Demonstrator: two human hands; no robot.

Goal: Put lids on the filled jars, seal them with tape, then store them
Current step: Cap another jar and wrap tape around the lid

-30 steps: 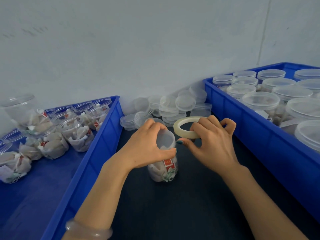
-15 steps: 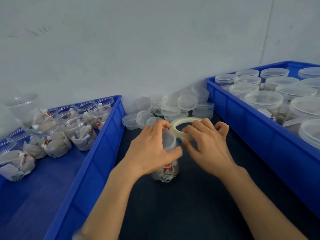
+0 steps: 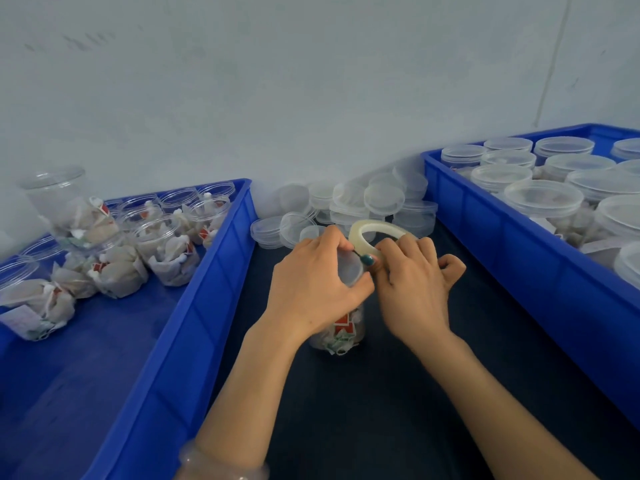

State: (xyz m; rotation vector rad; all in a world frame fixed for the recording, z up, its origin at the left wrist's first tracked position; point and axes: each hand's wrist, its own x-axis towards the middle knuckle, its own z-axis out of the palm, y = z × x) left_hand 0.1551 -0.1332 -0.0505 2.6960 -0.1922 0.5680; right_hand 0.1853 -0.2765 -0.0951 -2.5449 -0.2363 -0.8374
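A clear filled jar (image 3: 341, 332) with a lid on top stands on the dark mat between two blue crates. My left hand (image 3: 311, 285) wraps around its upper part and lid. My right hand (image 3: 412, 282) holds a roll of clear tape (image 3: 372, 230) against the jar's rim, thumb pressed at the lid edge. Open filled jars (image 3: 166, 251) sit in the left crate (image 3: 194, 327). Lidded jars (image 3: 543, 199) fill the right crate (image 3: 519, 271). Much of the held jar is hidden by my hands.
A pile of loose clear lids (image 3: 349, 209) lies against the wall behind my hands. One jar (image 3: 65, 206) is stacked on others at the far left. The dark mat (image 3: 363, 410) stretches toward me between the crates.
My right hand has brought the tape roll in closer to the jar's lid, and both hands now press together at the rim. The jar has stayed in place.
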